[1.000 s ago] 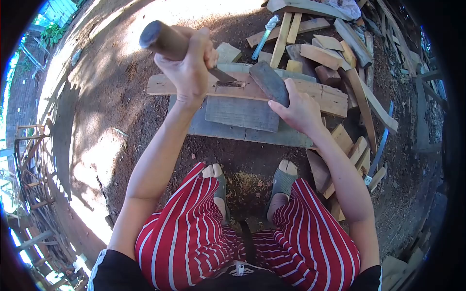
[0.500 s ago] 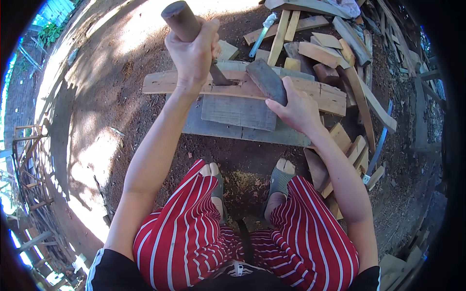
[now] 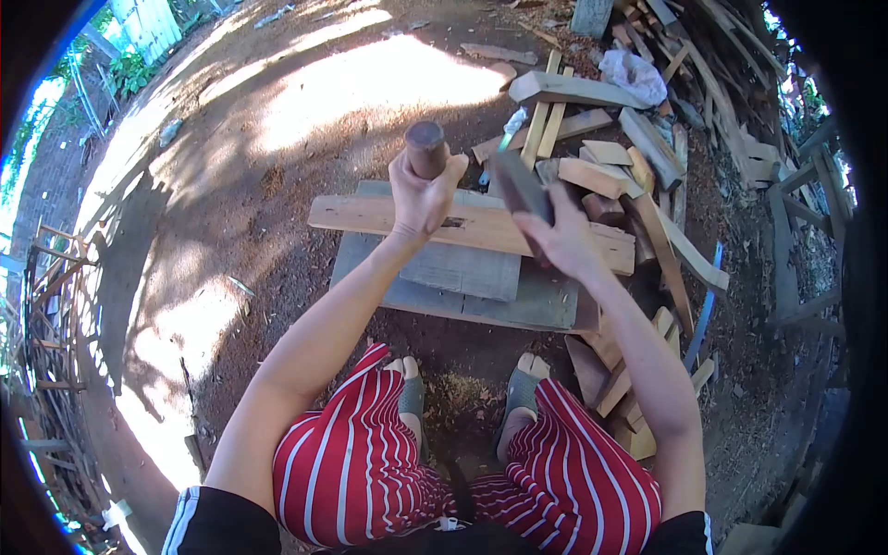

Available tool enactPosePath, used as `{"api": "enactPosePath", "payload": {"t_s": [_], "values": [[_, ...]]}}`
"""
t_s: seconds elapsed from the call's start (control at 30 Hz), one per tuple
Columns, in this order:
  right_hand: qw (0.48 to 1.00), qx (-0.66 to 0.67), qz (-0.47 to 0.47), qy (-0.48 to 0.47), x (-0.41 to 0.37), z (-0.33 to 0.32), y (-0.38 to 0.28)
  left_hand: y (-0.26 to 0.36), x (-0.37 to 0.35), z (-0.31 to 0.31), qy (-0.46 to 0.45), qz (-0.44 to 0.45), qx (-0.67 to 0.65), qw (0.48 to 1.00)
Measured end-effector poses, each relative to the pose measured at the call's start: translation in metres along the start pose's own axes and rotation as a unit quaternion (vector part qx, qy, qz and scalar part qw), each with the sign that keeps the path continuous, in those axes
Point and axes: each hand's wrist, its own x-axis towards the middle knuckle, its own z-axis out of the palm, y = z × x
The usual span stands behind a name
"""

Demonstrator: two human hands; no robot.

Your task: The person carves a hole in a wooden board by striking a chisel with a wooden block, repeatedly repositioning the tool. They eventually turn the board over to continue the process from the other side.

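Note:
My left hand (image 3: 421, 199) is wrapped round a thick wooden handle (image 3: 426, 153), whose round end points up toward me. The handle's lower part is hidden behind the hand. In my right hand (image 3: 564, 236) is a dark wooden block (image 3: 520, 190), tilted and slightly blurred. Beneath both hands a long light plank (image 3: 365, 214) lies crosswise, with a small dark slot (image 3: 453, 222) cut in it just right of my left hand. The plank rests over a grey board and a smaller block (image 3: 462, 270).
Wood offcuts (image 3: 592, 178) are piled on the right, with a blue strip (image 3: 705, 305) beside them. A plastic bag (image 3: 633, 76) lies at the upper right. My feet (image 3: 412, 393) are below the grey board (image 3: 546, 303). Wooden frames (image 3: 60, 305) stand at the left edge.
The view has shifted, so the plank sits lower. The handle and my left hand are nearer the slot's left side, and the metal blade seen in the slot earlier is out of sight. The dark block is steeper.

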Motion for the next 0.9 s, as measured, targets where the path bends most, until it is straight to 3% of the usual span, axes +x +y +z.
{"api": "enactPosePath", "payload": {"t_s": [0.07,0.17,0.23,0.3,0.33,0.37,0.43,0.5,0.57,0.6,0.67,0.7,0.77,0.83,0.87,0.9], "values": [[0.987,0.131,-0.074,0.062,0.016,-0.047,-0.079,0.002,-0.001,-0.002,-0.005,0.003,-0.01,1.0],[0.971,0.164,-0.141,0.098,0.016,-0.099,-0.171,0.002,-0.004,-0.002,-0.015,0.0,-0.019,1.0],[0.917,0.213,-0.3,0.156,0.015,-0.105,-0.2,0.011,-0.006,0.006,-0.018,0.0,-0.022,1.0],[0.975,-0.03,-0.205,0.076,0.005,-0.084,-0.193,0.035,-0.015,0.016,0.026,0.148,-0.053,0.987],[0.971,-0.177,-0.156,-0.034,0.008,-0.069,-0.182,-0.009,-0.01,0.008,0.024,0.005,-0.211,0.977],[0.972,-0.176,-0.155,-0.03,0.007,-0.071,-0.183,-0.008,-0.014,0.005,0.02,0.007,-0.21,0.977],[0.97,-0.152,-0.187,-0.028,0.01,-0.078,-0.182,-0.005,-0.018,0.001,-0.026,0.093,0.012,0.995],[0.98,-0.002,-0.201,-0.005,0.001,-0.095,-0.204,-0.008,-0.025,0.001,-0.022,0.073,0.015,0.997],[0.908,0.096,-0.383,0.141,0.008,-0.1,-0.219,-0.01,-0.02,0.004,-0.022,0.051,0.022,0.998],[0.908,0.095,-0.384,0.14,0.003,-0.098,-0.22,-0.014,-0.017,0.002,-0.029,0.069,0.046,0.996],[0.967,-0.061,-0.234,0.076,-0.016,-0.087,-0.211,-0.014,-0.016,0.003,-0.037,0.086,0.026,0.995],[0.962,-0.203,-0.173,-0.057,-0.012,-0.068,-0.188,-0.013,-0.013,0.005,-0.042,0.105,0.008,0.994],[0.964,-0.205,-0.162,-0.057,-0.015,-0.071,-0.181,-0.012,-0.011,0.005,-0.064,0.137,-0.024,0.988],[0.989,-0.039,-0.103,-0.098,-0.014,-0.075,-0.176,-0.02,-0.025,-0.001,-0.066,0.148,-0.057,0.985],[0.992,0.034,-0.101,-0.063,-0.013,-0.074,-0.169,-0.002,-0.034,-0.001,-0.056,0.089,-0.018,0.994],[0.992,0.031,-0.101,-0.063,-0.011,-0.072,-0.159,0.006,-0.04,-0.001,-0.055,0.089,-0.021,0.994]]}}
